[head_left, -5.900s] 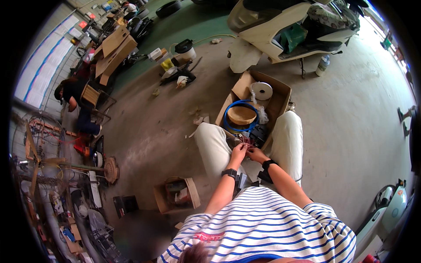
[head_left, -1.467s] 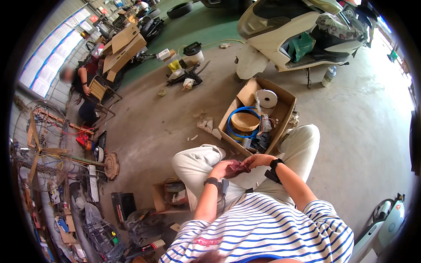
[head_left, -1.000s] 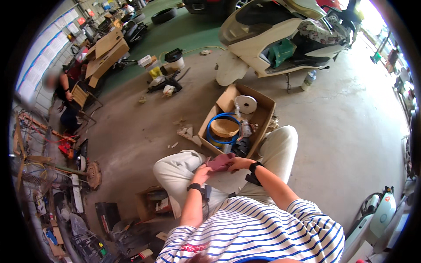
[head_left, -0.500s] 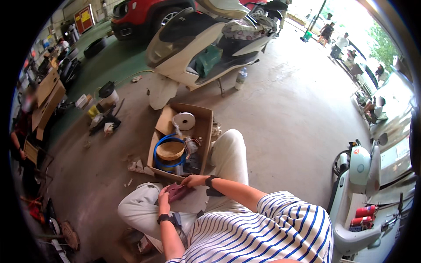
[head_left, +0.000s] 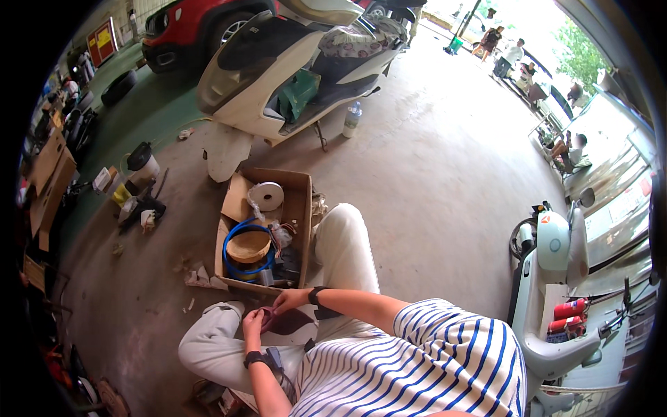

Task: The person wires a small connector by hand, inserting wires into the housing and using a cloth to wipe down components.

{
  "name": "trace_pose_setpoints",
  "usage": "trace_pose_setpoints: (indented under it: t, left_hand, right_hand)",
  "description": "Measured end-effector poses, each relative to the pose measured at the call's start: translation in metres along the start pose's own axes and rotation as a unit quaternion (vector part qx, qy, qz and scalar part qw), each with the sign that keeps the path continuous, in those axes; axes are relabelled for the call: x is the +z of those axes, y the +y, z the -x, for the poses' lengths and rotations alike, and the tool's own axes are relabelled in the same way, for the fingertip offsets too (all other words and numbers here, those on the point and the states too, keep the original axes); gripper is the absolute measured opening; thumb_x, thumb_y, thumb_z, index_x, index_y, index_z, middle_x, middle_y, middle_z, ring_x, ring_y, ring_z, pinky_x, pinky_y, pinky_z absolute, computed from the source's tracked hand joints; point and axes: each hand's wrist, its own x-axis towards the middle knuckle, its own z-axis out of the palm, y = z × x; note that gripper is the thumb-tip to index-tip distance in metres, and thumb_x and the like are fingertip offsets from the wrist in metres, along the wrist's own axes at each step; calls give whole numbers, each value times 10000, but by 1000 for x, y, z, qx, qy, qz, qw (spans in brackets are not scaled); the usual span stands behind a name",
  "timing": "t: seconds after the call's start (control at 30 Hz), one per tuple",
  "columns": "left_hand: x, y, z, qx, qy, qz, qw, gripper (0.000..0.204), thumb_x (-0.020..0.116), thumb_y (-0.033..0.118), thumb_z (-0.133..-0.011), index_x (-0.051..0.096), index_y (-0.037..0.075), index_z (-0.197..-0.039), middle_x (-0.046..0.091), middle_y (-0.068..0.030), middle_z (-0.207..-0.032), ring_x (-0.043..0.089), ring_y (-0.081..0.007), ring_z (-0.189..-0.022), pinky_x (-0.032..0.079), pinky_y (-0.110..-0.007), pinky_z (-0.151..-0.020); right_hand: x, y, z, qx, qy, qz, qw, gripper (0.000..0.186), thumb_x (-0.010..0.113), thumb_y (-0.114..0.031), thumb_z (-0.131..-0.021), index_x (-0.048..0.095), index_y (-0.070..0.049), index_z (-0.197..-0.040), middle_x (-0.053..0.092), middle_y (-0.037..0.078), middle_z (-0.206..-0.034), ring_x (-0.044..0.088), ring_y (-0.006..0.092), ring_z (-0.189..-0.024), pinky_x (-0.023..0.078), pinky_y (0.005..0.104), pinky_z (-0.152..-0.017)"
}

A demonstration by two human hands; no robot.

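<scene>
Over my lap, a flexible dark maroon sheet [head_left: 289, 322] is stretched between my two hands; whether it is cloth or abrasive paper I cannot tell. My left hand [head_left: 253, 324] is closed on its left edge. The fingers of my right hand [head_left: 290, 299] pinch its upper edge. Just beyond my hands stands an open cardboard box [head_left: 301, 208]. In it lie a white roll [head_left: 267, 197], a loop of blue tubing [head_left: 226, 244], a tan round piece [head_left: 249, 246] and clear-wrapped small parts.
A white scooter [head_left: 243, 76] stands behind the box, with a bottle [head_left: 352, 119] beside it. A pale green scooter [head_left: 554, 243] is at the right, near red cylinders [head_left: 570, 308]. Torn cardboard scraps [head_left: 201, 277] lie left of the box. Several people are far right.
The maroon sheet was bunched between my hands and now hangs more spread out, its face showing. My view has shifted, so the surroundings sit further left.
</scene>
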Motion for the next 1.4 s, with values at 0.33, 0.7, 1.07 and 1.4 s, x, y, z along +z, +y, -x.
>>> trace_pose_setpoints:
  t: [0.33, 0.7, 1.07, 1.4]
  left_hand:
    - [8, -9, -6, 12, -177, -32, 984, 263, 582, 133, -836, 594, -17, -1053, 622, -39, -911, 556, -83, -800, 456, -229, -711]
    - [10, -2, 0, -15, -69, -225, 972, 348, 598, 59, -718, 576, 28, -1064, 623, -76, -797, 584, -122, -705, 463, -249, -620]
    - [33, 10, -14, -110, -99, 82, 986, 399, 467, -1, -796, 447, 38, -1193, 524, -71, -1096, 553, -204, -951, 535, -350, -726]
    - [22, -18, -5, -215, -194, -130, 948, 289, 500, -10, -730, 604, 2, -999, 607, -53, -805, 593, -136, -667, 490, -238, -594]
  right_hand:
    - [3, 9, -5, -12, 30, -32, 999, 276, 613, -297, -796, 668, -112, -994, 557, 50, -1130, 539, 148, -904, 461, 285, -664]
    - [0, 19, -2, -6, 151, 79, 985, 279, 610, -302, -787, 656, -77, -946, 655, 89, -812, 611, 187, -737, 477, 307, -658]
    - [-23, 57, -12, 48, 292, 136, 946, 220, 596, -253, -817, 652, -65, -917, 653, 79, -791, 610, 152, -707, 486, 295, -631]
    - [-1, 44, -13, 222, -6, 131, 966, 310, 506, -248, -779, 628, -96, -1021, 639, 93, -916, 630, 214, -744, 531, 318, -547]
